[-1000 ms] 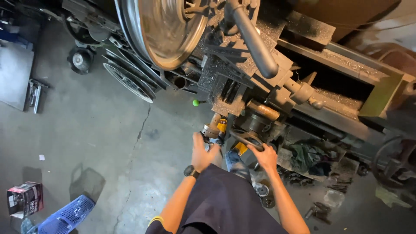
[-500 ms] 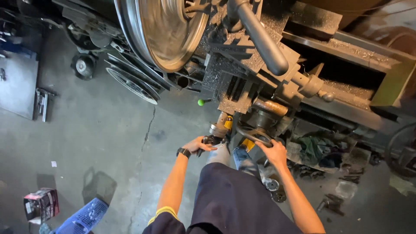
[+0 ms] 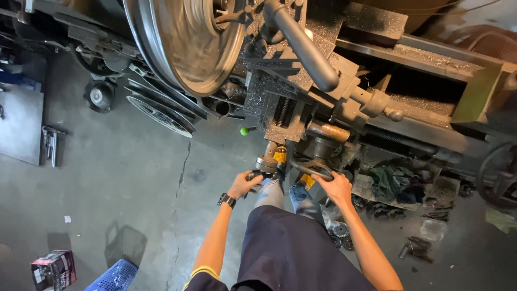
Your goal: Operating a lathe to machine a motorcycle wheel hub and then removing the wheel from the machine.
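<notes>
L hand: curled shut round small dark crank handle at lathe apron, just below yellow tag
R hand: fingers wrapped on rim of handwheel, grip closed
Chuck: blurred, upper left, well apart from both hands
Green knob: seen above L hand, not touched
Floor: cracked concrete

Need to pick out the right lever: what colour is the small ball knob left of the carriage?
Bright green knob, clearest in the head view.

The spinning metal disc is motion-blurred and cut off at the top edge, while the left hand hides its dark lever handle.
</notes>
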